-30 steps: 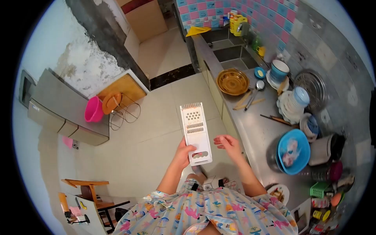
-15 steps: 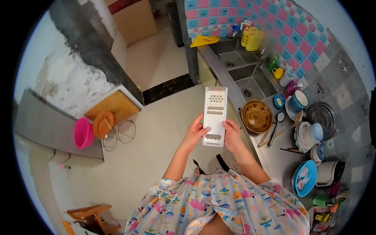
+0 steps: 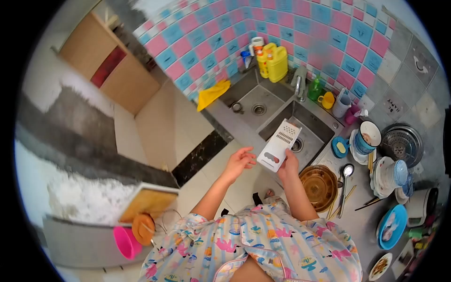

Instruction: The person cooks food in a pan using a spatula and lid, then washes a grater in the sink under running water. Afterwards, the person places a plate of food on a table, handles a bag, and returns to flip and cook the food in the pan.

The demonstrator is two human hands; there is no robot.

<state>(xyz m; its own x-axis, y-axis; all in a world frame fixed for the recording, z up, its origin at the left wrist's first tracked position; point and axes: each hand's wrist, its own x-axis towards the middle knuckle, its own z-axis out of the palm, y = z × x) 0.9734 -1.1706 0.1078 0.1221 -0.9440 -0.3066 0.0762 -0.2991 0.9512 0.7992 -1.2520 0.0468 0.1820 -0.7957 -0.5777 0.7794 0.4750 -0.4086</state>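
Observation:
A flat white grater [image 3: 280, 144] is tilted over the near edge of the double sink [image 3: 311, 123], its toothed end pointing up and right. My right hand [image 3: 289, 165] grips the right side of its lower end. To the left of the grater, my left hand [image 3: 240, 162] is apart from it, fingers spread and holding nothing. Just right of my right forearm, a brown ribbed bowl [image 3: 318, 188] sits on the counter. The faucet [image 3: 299, 85] stands behind the sink.
Yellow bottles [image 3: 277, 63] stand behind the sink, with a yellow cloth [image 3: 212, 95] at its left corner. Stacked bowls [image 3: 368, 137], a ladle [image 3: 346, 181] and a blue basin [image 3: 392, 227] are on the right counter. A pink basin [image 3: 127, 243] is at lower left.
The view has turned toward the sink. My left hand has let go of the grater, which both hands held half a second ago. The grater is now beside the sink in my right hand.

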